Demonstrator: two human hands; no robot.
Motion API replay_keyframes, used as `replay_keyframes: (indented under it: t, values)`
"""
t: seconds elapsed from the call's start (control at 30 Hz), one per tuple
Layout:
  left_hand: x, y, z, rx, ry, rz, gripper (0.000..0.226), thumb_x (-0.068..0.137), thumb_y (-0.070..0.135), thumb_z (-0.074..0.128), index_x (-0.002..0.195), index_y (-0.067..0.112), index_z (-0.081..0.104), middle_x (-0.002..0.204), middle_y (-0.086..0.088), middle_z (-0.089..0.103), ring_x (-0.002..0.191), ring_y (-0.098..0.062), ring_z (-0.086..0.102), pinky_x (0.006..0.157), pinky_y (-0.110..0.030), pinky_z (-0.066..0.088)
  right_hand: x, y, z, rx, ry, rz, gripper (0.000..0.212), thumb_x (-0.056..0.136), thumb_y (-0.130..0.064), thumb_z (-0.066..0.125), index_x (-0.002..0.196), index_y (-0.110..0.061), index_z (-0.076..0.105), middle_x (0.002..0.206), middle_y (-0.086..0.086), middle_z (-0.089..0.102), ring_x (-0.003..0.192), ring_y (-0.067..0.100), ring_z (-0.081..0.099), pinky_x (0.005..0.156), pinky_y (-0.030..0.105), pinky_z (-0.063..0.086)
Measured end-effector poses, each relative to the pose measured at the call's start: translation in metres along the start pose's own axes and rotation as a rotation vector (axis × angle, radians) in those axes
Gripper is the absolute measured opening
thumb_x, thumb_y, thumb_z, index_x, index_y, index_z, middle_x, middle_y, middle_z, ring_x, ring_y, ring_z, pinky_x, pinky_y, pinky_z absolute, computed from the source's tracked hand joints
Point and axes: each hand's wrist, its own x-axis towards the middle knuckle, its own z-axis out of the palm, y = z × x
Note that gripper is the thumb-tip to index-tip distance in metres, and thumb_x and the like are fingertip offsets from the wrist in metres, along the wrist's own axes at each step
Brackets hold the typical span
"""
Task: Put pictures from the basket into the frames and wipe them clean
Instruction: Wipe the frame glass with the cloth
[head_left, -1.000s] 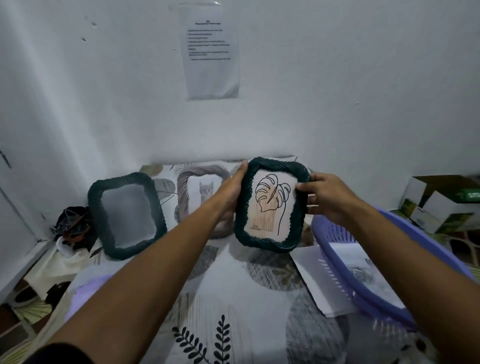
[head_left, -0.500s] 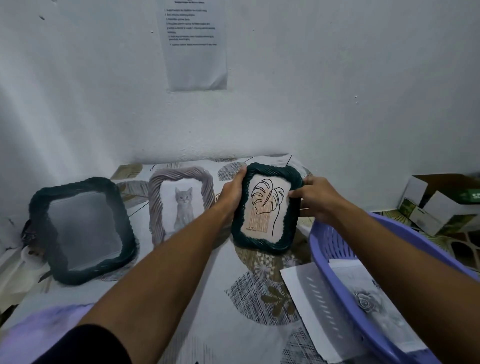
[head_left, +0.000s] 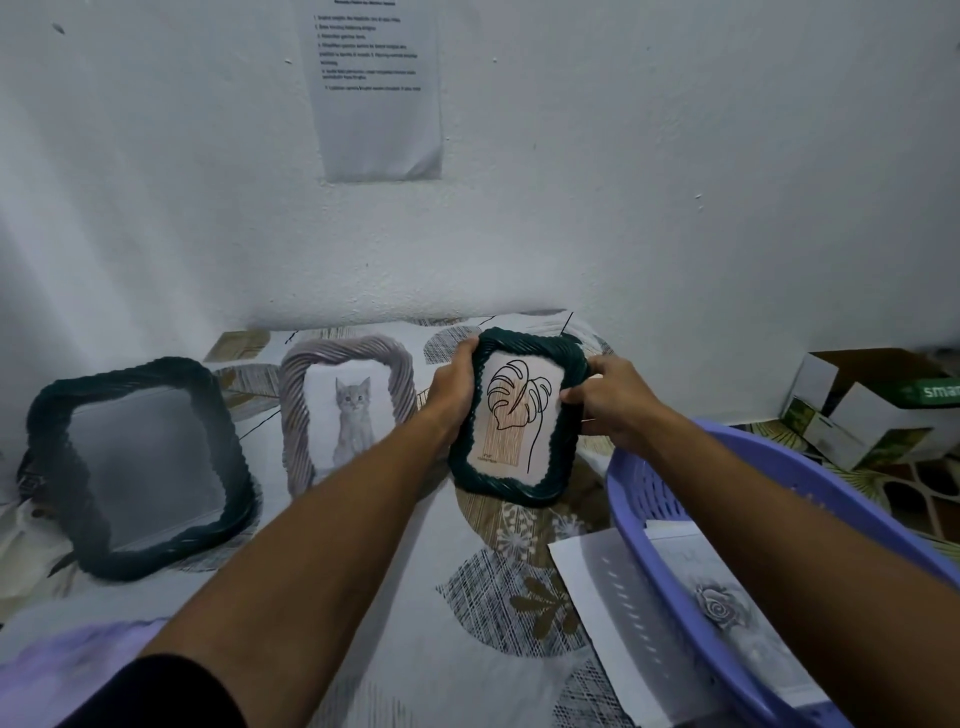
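Near the wall, both arms outstretched, left hand (head_left: 451, 387) and right hand (head_left: 610, 400) gripping leaf-picture frame (head_left: 514, 415) upright by its sides

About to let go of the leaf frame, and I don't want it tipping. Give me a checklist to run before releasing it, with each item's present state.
1. Both hands on the frame: left hand and right hand grip the leaf frame at its sides: ok.
2. Bottom edge on the tablecloth: appears to touch: ok.
3. Back stand deployed: hidden behind frame: cannot tell.
4. Leaf picture sits straight in the opening: ok.
5. Gap to the cat frame: the left hand lies between them: ok.
6. Empty dark frame filled: not ok.
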Motion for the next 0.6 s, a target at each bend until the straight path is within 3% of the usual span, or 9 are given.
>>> replay_keyframes:
  t: [0.1, 0.17, 0.2, 0.27, 0.33, 0.4, 0.5, 0.6]
  values:
    - [-0.004, 0.004, 0.007, 0.138, 0.176, 0.075, 0.046, 0.097, 0.05, 0.039, 0.08, 0.011, 0.058, 0.08, -0.005, 0.063, 0.079, -0.024, 0.059, 0.072, -0.032, 0.047, 0.0, 0.001, 0.002, -0.039, 0.021, -0.008, 0.017, 0.087, 0.01, 0.056, 0.096, -0.004, 0.058, 0.089, 0.021, 0.063, 0.082, 0.033, 0.063, 0.074, 0.049, 0.057]
    - [-0.009, 0.004, 0.011, 0.272, 0.299, 0.246, 0.033, 0.1, 0.04, 0.041, 0.095, 0.012, 0.057, 0.089, -0.004, 0.063, 0.083, -0.021, 0.056, 0.065, -0.029, 0.041, 0.0, 0.001, 0.003, -0.11, 0.055, -0.04, 0.016, 0.084, 0.008, 0.061, 0.089, -0.007, 0.058, 0.095, 0.023, 0.066, 0.089, 0.035, 0.065, 0.083, 0.052, 0.055]
    - [-0.013, 0.004, 0.01, 0.35, 0.358, 0.383, 0.029, 0.1, 0.037, 0.042, 0.106, 0.013, 0.057, 0.099, -0.004, 0.064, 0.088, -0.018, 0.056, 0.069, -0.028, 0.042, -0.002, 0.001, 0.002, -0.174, 0.073, -0.069, 0.015, 0.083, 0.005, 0.064, 0.089, -0.008, 0.059, 0.1, 0.022, 0.066, 0.093, 0.034, 0.064, 0.085, 0.048, 0.055]
    - [-0.026, 0.002, 0.008, 0.462, 0.419, 0.72, 0.032, 0.099, 0.032, 0.045, 0.12, 0.011, 0.055, 0.115, -0.005, 0.062, 0.096, -0.013, 0.053, 0.077, -0.028, 0.043, -0.01, -0.001, -0.001, -0.316, 0.115, -0.137, 0.025, 0.083, -0.002, 0.067, 0.107, -0.004, 0.06, 0.113, 0.02, 0.065, 0.098, 0.03, 0.061, 0.084, 0.038, 0.051]
    - [-0.042, 0.0, 0.008, 0.486, 0.385, 0.903, 0.028, 0.096, 0.029, 0.048, 0.116, 0.011, 0.057, 0.107, -0.004, 0.062, 0.093, -0.013, 0.055, 0.074, -0.026, 0.042, -0.02, -0.003, -0.008, -0.41, 0.16, -0.212, 0.046, 0.085, -0.007, 0.066, 0.129, -0.003, 0.052, 0.124, 0.017, 0.06, 0.098, 0.025, 0.057, 0.086, 0.034, 0.047]
    - [-0.067, -0.004, 0.007, 0.484, 0.258, 0.785, 0.017, 0.096, 0.026, 0.051, 0.103, 0.013, 0.059, 0.091, -0.002, 0.063, 0.082, -0.015, 0.058, 0.067, -0.027, 0.045, -0.036, -0.004, -0.018, -0.467, 0.188, -0.266, 0.047, 0.086, -0.01, 0.065, 0.131, -0.006, 0.052, 0.128, 0.015, 0.057, 0.104, 0.025, 0.057, 0.088, 0.032, 0.045]
    - [-0.103, -0.028, 0.001, 0.433, -0.059, 0.318, 0.01, 0.097, 0.02, 0.05, 0.096, 0.012, 0.055, 0.09, -0.009, 0.065, 0.074, -0.019, 0.061, 0.063, -0.032, 0.053, -0.065, 0.004, -0.034, -0.518, 0.142, -0.243, 0.041, 0.085, -0.013, 0.066, 0.125, -0.007, 0.058, 0.124, 0.015, 0.06, 0.11, 0.027, 0.057, 0.087, 0.032, 0.045]
    - [-0.14, -0.063, 0.004, 0.122, -0.254, -0.081, 0.009, 0.098, 0.011, 0.042, 0.093, 0.006, 0.047, 0.071, -0.012, 0.053, 0.053, -0.021, 0.046, 0.045, -0.03, 0.038, -0.099, 0.017, -0.046, -0.575, 0.015, -0.165, 0.033, 0.085, -0.014, 0.068, 0.116, -0.004, 0.063, 0.11, 0.014, 0.064, 0.092, 0.024, 0.06, 0.076, 0.031, 0.045]
